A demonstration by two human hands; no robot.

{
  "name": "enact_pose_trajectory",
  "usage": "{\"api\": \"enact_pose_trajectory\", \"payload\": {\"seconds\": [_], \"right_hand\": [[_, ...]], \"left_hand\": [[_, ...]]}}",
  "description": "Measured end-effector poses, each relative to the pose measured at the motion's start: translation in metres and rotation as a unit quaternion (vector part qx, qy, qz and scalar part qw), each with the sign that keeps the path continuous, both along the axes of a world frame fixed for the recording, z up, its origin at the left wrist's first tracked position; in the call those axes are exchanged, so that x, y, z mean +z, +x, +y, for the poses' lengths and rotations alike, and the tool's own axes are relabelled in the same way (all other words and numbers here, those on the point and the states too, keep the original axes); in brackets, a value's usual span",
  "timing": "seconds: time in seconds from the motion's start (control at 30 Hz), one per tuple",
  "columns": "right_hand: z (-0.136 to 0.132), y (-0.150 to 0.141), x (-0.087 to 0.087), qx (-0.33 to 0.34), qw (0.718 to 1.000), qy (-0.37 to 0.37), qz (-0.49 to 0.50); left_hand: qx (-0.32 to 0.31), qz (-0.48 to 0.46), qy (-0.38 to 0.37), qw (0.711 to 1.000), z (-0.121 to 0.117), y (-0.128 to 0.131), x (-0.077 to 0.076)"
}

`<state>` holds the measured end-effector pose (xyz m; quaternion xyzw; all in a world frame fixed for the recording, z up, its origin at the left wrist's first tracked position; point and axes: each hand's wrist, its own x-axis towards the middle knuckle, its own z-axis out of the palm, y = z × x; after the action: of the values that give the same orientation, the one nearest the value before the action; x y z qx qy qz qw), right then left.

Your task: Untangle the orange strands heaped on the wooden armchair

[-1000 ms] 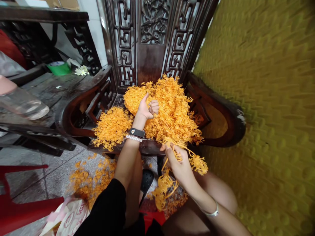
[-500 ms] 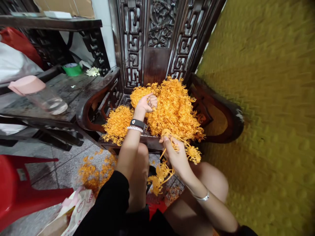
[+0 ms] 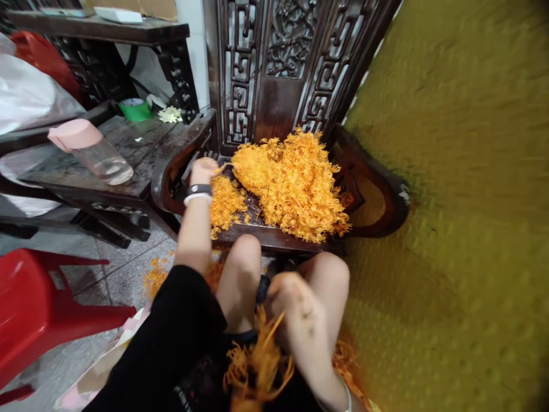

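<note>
While I am monitoring the head view remotely, the two hands are working farther apart than half a second ago. The left hand (image 3: 203,170) is no longer resting against the large orange heap (image 3: 302,191); it is now hovering by the small orange heap (image 3: 227,206). Its fingers are curling, with a thin orange strand (image 3: 223,166) showing beside them; blur is keeping me from telling whether they are gripping it. The right hand (image 3: 298,303) has dropped back from the chair seat (image 3: 274,236) and is hanging above the lap, fingers closing narrowly on a stringy orange cluster (image 3: 262,363) that is dangling below. Both heaps are sitting on the seat, near each other. I am judging that the cluster is now being handled clear of the large heap.
</note>
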<state>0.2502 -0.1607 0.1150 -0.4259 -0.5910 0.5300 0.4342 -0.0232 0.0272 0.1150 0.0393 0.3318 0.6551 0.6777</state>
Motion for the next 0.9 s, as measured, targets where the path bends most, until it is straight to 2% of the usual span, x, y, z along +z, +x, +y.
{"api": "enact_pose_trajectory", "payload": {"seconds": [0.03,0.1,0.2,0.27,0.33,0.47,0.6,0.77,0.9], "right_hand": [[0.004,0.005,-0.002,-0.070,0.998,0.008,-0.006],[0.026,0.008,-0.009,-0.107,0.993,0.036,-0.031],[0.064,-0.002,-0.022,-0.043,0.996,0.067,-0.042],[0.078,-0.014,-0.026,-0.001,0.996,0.079,-0.041],[0.083,-0.024,-0.026,0.013,0.995,0.093,-0.039],[0.081,-0.032,-0.022,0.017,0.991,0.125,-0.042],[0.084,-0.032,-0.020,-0.001,0.987,0.149,-0.054],[0.083,-0.018,-0.018,0.012,0.995,0.091,-0.027],[0.069,0.006,-0.005,0.085,0.995,-0.039,0.027]], "left_hand": [[0.020,0.001,0.018,1.000,-0.005,-0.012,-0.004],[0.050,-0.009,0.056,0.997,-0.009,-0.026,-0.010],[0.037,-0.042,0.105,0.993,-0.010,-0.022,-0.008],[0.006,-0.071,0.127,0.989,-0.014,-0.010,0.003],[-0.013,-0.086,0.136,0.987,-0.024,0.000,0.017],[0.004,-0.076,0.153,0.985,-0.051,0.009,0.040],[0.032,-0.054,0.174,0.983,-0.072,0.009,0.054],[0.041,-0.048,0.200,0.978,-0.099,0.014,0.066],[0.030,-0.057,0.237,0.969,-0.122,0.018,0.072]]}}
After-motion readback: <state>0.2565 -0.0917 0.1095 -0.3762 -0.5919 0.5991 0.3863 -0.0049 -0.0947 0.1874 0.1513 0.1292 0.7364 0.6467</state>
